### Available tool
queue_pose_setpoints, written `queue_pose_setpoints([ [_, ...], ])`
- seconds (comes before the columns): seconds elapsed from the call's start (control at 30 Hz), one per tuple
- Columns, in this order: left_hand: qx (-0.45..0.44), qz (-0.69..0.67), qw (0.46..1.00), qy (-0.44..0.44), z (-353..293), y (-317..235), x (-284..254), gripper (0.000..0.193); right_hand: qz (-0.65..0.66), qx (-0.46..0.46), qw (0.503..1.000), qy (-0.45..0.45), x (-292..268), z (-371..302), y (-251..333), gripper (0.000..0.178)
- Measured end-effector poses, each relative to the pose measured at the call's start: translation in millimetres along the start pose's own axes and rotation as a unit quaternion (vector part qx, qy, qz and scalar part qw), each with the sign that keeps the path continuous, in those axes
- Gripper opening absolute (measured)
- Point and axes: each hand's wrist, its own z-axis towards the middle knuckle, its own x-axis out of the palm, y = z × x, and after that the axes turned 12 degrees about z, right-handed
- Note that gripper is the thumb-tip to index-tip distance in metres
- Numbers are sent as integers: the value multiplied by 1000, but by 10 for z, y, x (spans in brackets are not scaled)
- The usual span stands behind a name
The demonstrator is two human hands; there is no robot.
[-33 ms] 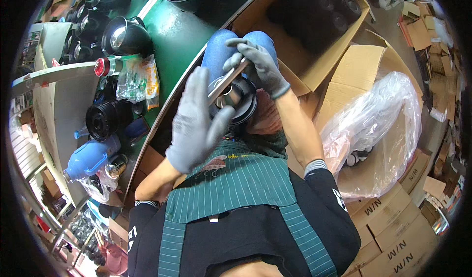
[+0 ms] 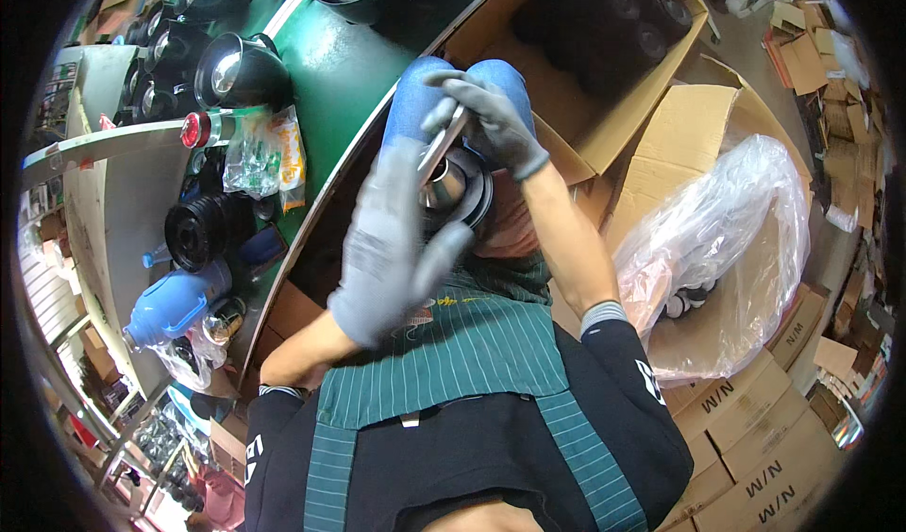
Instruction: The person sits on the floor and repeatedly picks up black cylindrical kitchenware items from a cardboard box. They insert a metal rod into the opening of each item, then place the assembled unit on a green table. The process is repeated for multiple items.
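My grey-gloved right hand (image 2: 489, 124) grips a slim metal bar (image 2: 442, 149), slanting over a silver metal cup (image 2: 445, 186). My grey-gloved left hand (image 2: 385, 244) spreads wide alongside — contact unclear — so I'd best hold the bar steady

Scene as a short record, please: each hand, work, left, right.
left hand: gloved, motion-blurred, fingers extended, thumb spread; beside the strip, contact unclear
right hand: gloved, fingers closed on the strip's upper end
strip: flat, metallic, slanted
under strip: shiny metal part with dark rim, near the knees
left: green table with black pots; blue jug
right: open carton with clear plastic bag
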Motion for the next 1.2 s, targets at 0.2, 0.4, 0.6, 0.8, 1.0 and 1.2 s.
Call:
queue_pose_setpoints([
  [0.2, 0, 62, 998, -1, 116, -565, 230, 99, 102, 142, 980, 100, -140, 564, -316, 40],
  [0.4, -117, -4, 980, -164, 6, 60, 312, 70, 156, 36, 986, 36, -270, -110, -153, 32],
  [0.6, -161, -243, 957, 5, 380, 803, 310, 85, -75, -80, 979, 173, 401, -767, 190, 30],
  [0.8, -179, -461, 835, 242, 1037, 1142, 489, 87, -553, -76, 772, 303, 1023, -679, 292, 8],
  [1.0, -6, -484, 816, 316, 1641, 1055, 993, 61, -690, 148, 572, 417, 1473, -514, 136, 23],
  [1.2, 188, -476, 724, 463, 1945, 441, 1176, 69, -669, 177, 564, 450, 1582, -112, -381, 18],
])
